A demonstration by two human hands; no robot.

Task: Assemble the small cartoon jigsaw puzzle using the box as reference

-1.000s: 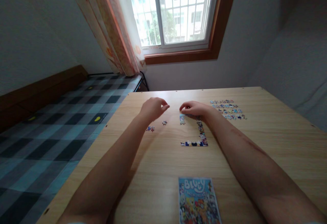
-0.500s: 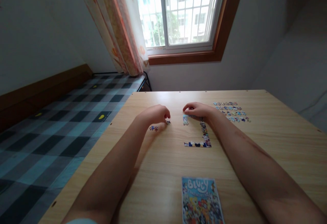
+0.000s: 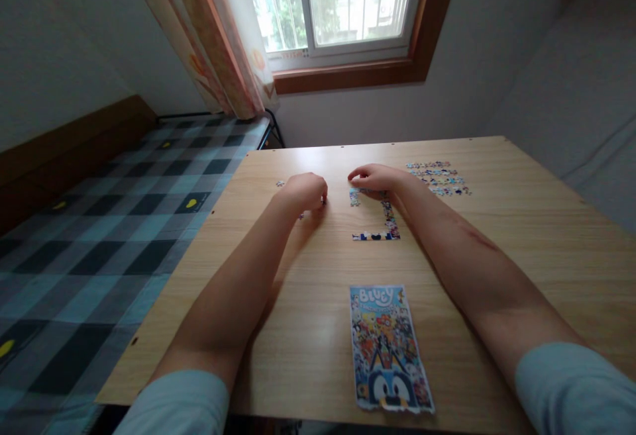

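Note:
My left hand (image 3: 305, 190) is closed, fingertips pinching a small puzzle piece (image 3: 324, 201) low over the table, left of the part-joined puzzle. Partly behind that wrist shows another loose piece (image 3: 301, 216). The joined border (image 3: 391, 220) makes a bracket shape with its left side mostly open. My right hand (image 3: 377, 175) rests at the border's far edge, covering part of it. Its fingers reach left, a little bent and apart, near a light-blue corner section (image 3: 354, 197); nothing shows in them.
Rows of loose pieces (image 3: 437, 173) lie at the back right. One piece group (image 3: 280, 183) is beyond my left wrist. A picture sheet marked Bluey (image 3: 382, 336) lies near the table's front edge. A bed (image 3: 149, 210) stands along the left, below a curtained window.
The view has tipped downward, so the whole picture sheet shows. My left hand has closed on the piece and turned over it. My right hand stays at the border's far edge.

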